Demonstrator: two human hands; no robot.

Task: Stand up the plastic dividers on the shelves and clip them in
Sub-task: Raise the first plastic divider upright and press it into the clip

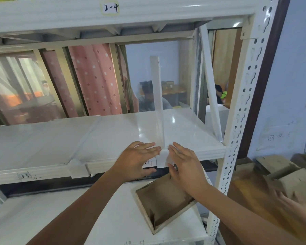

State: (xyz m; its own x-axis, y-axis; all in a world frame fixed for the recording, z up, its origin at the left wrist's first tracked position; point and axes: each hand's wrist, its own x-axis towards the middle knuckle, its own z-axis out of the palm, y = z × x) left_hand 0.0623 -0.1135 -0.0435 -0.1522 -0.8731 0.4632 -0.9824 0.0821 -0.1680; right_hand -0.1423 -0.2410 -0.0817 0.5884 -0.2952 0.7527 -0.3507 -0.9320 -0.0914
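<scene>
A clear plastic divider (158, 103) stands upright on the white middle shelf (113, 131), its white front clip (162, 159) hooked over the shelf's front lip. My left hand (136, 160) is flat against the clip's left side and my right hand (182, 162) flat against its right side, fingers stretched out, neither wrapped around it. A second divider (42, 147) lies flat on the shelf to the left, with its clip (79, 168) on the front edge.
An open shallow cardboard box (164, 198) lies on the lower shelf under my right wrist. The perforated white upright (237, 121) bounds the right side. Cardboard pieces (276, 167) and another person's hand (293, 204) are at the right. People sit behind the window.
</scene>
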